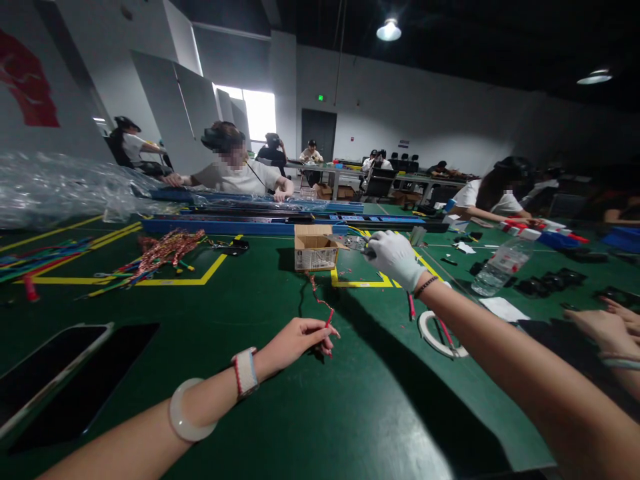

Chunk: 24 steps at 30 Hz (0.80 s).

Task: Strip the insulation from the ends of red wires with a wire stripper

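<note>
The person's bare left hand [304, 337] is closed in a pinch, thumb and fingers gripping the red end of a thin wire [331, 311], whose kinked, copper-coloured length runs up over the green table [250, 303] toward the near side of a small open cardboard box [315, 259]. The right hand [395, 257], in a white glove, is wrapped around a grey metal tool [354, 243], which points left from the fist just beside the box. The step in hand seems to be the handling of this single wire, with the tool held ready but well apart from the pinched end. Any use of the tool on that end would likely call for bringing the two hands nearer together, keeping the pinch firm and holding the loose length straight, since a strand so thin and bent could easily swing or snag on the box. Much is hard to make out: the glove covers the tool's handles, so its kind and whether its jaws are open cannot be told. The wire's far end is too small to show whether it touches the box or only lies in front of it. The left fingers partly cover the red end, the box's inside is mostly hidden by its walls, and both forearms are cut off by the frame.
</note>
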Available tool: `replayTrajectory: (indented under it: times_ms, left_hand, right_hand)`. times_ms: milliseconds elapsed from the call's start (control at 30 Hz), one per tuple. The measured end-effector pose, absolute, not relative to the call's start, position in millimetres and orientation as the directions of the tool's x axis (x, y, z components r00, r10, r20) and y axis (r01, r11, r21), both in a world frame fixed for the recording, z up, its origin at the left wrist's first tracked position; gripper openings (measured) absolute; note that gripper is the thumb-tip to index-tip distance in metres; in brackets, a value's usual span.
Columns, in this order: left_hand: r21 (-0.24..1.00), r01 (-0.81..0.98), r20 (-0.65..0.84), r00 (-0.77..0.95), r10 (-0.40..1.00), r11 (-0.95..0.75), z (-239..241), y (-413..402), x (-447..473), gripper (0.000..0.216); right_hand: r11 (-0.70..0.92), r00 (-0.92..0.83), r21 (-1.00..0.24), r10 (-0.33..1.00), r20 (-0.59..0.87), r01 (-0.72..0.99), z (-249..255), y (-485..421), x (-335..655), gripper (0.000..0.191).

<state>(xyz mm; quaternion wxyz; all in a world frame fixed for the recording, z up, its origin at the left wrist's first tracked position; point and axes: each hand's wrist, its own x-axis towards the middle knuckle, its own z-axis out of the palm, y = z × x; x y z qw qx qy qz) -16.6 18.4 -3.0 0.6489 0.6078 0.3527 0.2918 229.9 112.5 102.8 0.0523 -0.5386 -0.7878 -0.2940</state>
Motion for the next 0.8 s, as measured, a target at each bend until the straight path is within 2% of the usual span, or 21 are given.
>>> replayTrajectory:
  times_ms: [167,267,367,500,633,800]
  left_hand:
    - [0.992,0.048,-0.122,0.578,0.807,0.116,0,16,-17,0.036]
    - [0.992,0.059,-0.125,0.575,0.808,0.111,4,14,-18,0.034]
    - [0.993,0.055,-0.12,0.58,0.806,0.108,6,13,-18,0.034]
    - [0.993,0.059,-0.117,0.578,0.807,0.102,5,13,-18,0.033]
    - [0.993,0.055,-0.114,0.578,0.808,0.101,4,13,-17,0.033]
    - [0.994,0.036,-0.105,0.585,0.804,0.103,7,11,-18,0.034]
  right_hand:
    - [0.338,-0.553,0.503,0.744,0.374,0.795,143,158,203,0.029]
    - [0.441,-0.694,0.569,0.622,0.363,0.694,150,182,191,0.037]
    - [0.555,-0.755,0.516,0.533,0.381,0.652,149,202,183,0.042]
    - [0.643,-0.772,0.429,0.502,0.389,0.634,146,217,176,0.051]
    - [0.612,-0.744,0.424,0.526,0.413,0.668,148,212,171,0.05]
    - [0.485,-0.636,0.411,0.601,0.484,0.772,147,179,181,0.029]
